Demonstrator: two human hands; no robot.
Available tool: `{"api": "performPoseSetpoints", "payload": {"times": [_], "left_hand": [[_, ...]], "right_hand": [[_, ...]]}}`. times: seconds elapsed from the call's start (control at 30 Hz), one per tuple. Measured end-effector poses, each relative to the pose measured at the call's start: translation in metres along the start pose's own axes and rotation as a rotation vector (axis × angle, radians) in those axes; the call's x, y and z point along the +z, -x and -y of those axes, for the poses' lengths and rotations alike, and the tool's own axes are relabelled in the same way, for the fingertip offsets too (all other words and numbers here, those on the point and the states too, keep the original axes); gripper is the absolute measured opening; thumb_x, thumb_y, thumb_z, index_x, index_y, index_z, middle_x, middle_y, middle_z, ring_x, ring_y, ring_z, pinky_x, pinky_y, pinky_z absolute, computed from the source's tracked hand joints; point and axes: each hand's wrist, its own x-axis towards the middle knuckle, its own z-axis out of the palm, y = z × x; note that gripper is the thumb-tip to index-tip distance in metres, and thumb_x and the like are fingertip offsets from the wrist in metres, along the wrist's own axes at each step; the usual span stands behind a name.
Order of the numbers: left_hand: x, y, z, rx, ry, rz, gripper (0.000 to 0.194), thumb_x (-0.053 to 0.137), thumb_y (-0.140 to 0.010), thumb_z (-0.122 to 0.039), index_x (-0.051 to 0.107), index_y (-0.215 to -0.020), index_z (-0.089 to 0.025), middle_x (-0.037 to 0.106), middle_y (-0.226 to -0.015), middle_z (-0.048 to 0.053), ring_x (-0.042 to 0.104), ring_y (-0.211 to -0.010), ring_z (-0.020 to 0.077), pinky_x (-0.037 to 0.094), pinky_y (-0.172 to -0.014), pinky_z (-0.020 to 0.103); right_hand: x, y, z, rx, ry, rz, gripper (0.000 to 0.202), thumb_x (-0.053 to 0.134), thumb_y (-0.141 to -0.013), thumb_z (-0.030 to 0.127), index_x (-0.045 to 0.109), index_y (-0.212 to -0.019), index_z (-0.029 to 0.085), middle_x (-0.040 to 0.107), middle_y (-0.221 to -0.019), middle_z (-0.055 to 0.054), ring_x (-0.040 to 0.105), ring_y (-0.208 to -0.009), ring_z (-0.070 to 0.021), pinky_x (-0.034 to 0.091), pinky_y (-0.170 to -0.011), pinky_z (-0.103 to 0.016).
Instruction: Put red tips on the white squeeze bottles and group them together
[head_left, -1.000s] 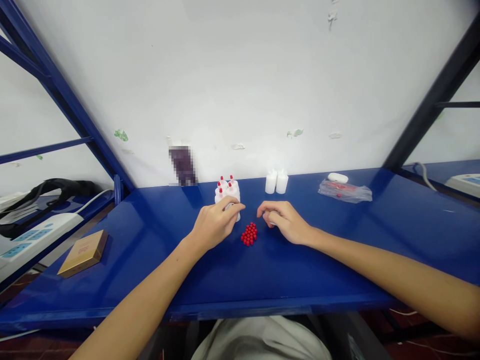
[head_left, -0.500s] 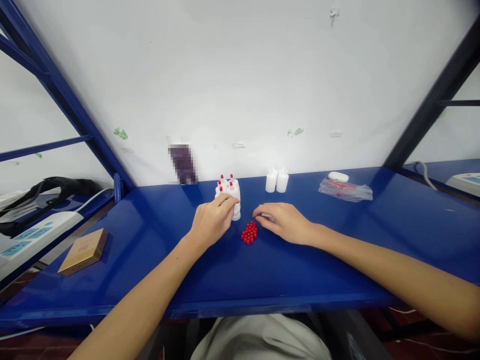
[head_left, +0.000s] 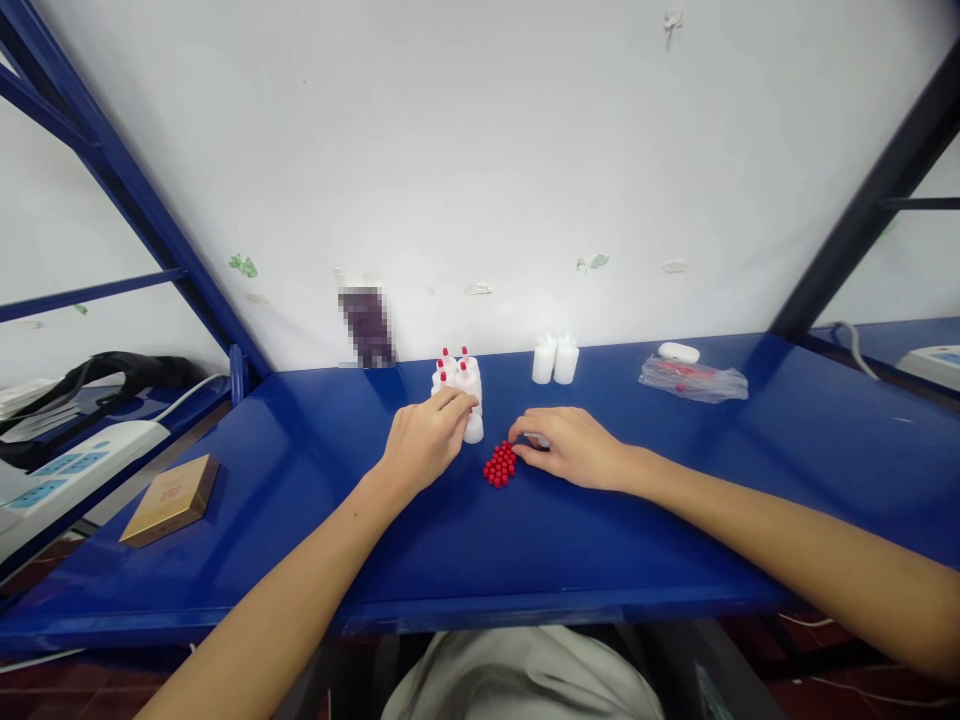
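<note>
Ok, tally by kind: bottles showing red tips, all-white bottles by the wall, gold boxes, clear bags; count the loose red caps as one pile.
Red-tipped bottles: 5
All-white bottles: 2
Gold box: 1
Clear bag: 1
Red cap pile: 1
Total: 10

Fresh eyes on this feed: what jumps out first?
The cluster of bright red caps on the blue table, by the right hand. Next, the red-tipped white bottles grouped beside the left hand. Farther back, two bottles without red tips stand near the wall.
</note>
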Motion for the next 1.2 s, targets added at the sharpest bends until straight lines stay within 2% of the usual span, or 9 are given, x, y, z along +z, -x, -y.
{"api": "performPoseSetpoints", "payload": {"times": [0.13, 0.27, 0.33, 0.43, 0.53, 0.67, 0.83, 1.0, 1.2], "left_hand": [[0.0, 0.001, -0.002, 0.085, 0.048, -0.02, 0.02, 0.051, -0.092, -0.013, 0.064, -0.106, -0.02, 0.071, -0.101, 0.002, 0.068, -0.081, 0.0124, 0.051, -0.066, 0.021], [0.0, 0.003, -0.009, 0.18, 0.082, 0.054, 0.023, 0.047, -0.094, -0.016, 0.064, -0.11, -0.021, 0.069, -0.103, 0.004, 0.067, -0.079, 0.0115, 0.05, -0.063, 0.02], [-0.001, 0.003, -0.012, 0.207, 0.091, 0.09, 0.025, 0.047, -0.095, -0.019, 0.062, -0.115, -0.021, 0.067, -0.107, 0.006, 0.066, -0.078, 0.0113, 0.05, -0.062, 0.02], [-0.002, 0.002, -0.016, 0.238, 0.105, 0.085, 0.029, 0.048, -0.097, -0.025, 0.059, -0.124, -0.021, 0.066, -0.111, 0.007, 0.064, -0.075, 0.0108, 0.05, -0.06, 0.02], [-0.003, 0.002, -0.017, 0.258, 0.13, 0.015, 0.031, 0.051, -0.097, -0.027, 0.058, -0.127, -0.022, 0.066, -0.109, 0.006, 0.062, -0.073, 0.01, 0.05, -0.062, 0.021], [-0.002, 0.002, -0.018, 0.28, 0.194, -0.089, 0.028, 0.055, -0.096, -0.023, 0.061, -0.122, -0.022, 0.067, -0.106, 0.006, 0.06, -0.068, 0.0076, 0.05, -0.063, 0.021], [0.0, 0.003, -0.025, 0.235, 0.292, -0.188, 0.02, 0.058, -0.092, -0.019, 0.064, -0.112, -0.02, 0.069, -0.098, 0.005, 0.063, -0.072, 0.008, 0.052, -0.066, 0.02], [0.0, 0.002, -0.031, 0.258, 0.275, -0.151, 0.011, 0.06, -0.09, -0.021, 0.066, -0.099, -0.019, 0.069, -0.086, 0.002, 0.064, -0.07, 0.0088, 0.05, -0.06, 0.019], [0.001, 0.001, -0.032, 0.336, 0.208, -0.172, 0.008, 0.058, -0.09, -0.018, 0.066, -0.089, -0.018, 0.069, -0.08, 0.001, 0.065, -0.066, 0.0097, 0.048, -0.057, 0.02]], "right_hand": [[0.002, -0.001, -0.002, -0.003, -0.01, -0.003, 0.015, 0.056, -0.091, 0.029, 0.069, -0.099, 0.025, 0.07, -0.086, -0.003, 0.061, -0.072, -0.0184, 0.037, -0.063, -0.028], [0.002, -0.004, -0.001, 0.027, -0.079, -0.02, 0.014, 0.058, -0.088, 0.025, 0.07, -0.096, 0.024, 0.071, -0.086, -0.003, 0.061, -0.072, -0.0182, 0.038, -0.065, -0.027], [-0.001, -0.005, 0.002, 0.079, -0.231, -0.058, 0.014, 0.058, -0.087, 0.027, 0.07, -0.093, 0.022, 0.069, -0.08, -0.002, 0.059, -0.07, -0.0163, 0.04, -0.066, -0.027], [-0.005, -0.006, 0.008, 0.176, -0.645, -0.067, 0.018, 0.059, -0.086, 0.033, 0.068, -0.087, 0.017, 0.061, -0.068, 0.001, 0.053, -0.061, -0.0127, 0.04, -0.06, -0.025], [-0.005, -0.006, 0.011, 0.232, -0.998, -0.02, 0.021, 0.064, -0.084, 0.036, 0.065, -0.081, 0.016, 0.054, -0.056, 0.004, 0.048, -0.053, -0.0102, 0.036, -0.054, -0.023], [-0.001, -0.006, 0.012, 0.21, -1.206, -0.003, 0.023, 0.067, -0.082, 0.037, 0.064, -0.083, 0.015, 0.054, -0.054, 0.004, 0.047, -0.05, -0.0095, 0.034, -0.052, -0.023], [-0.002, 0.001, 0.019, 0.128, -1.147, -0.019, 0.017, 0.058, -0.086, 0.032, 0.052, -0.095, 0.019, 0.053, -0.064, 0.005, 0.048, -0.057, -0.0113, 0.038, -0.056, -0.024], [-0.003, 0.009, 0.023, -0.061, -0.777, -0.078, 0.019, 0.053, -0.087, 0.024, 0.042, -0.102, 0.022, 0.055, -0.077, 0.004, 0.046, -0.064, -0.0118, 0.037, -0.063, -0.025], [-0.005, 0.01, 0.026, -0.066, -0.448, -0.085, 0.023, 0.052, -0.09, 0.026, 0.041, -0.111, 0.023, 0.057, -0.076, 0.004, 0.049, -0.061, -0.0135, 0.035, -0.062, -0.026]]}}
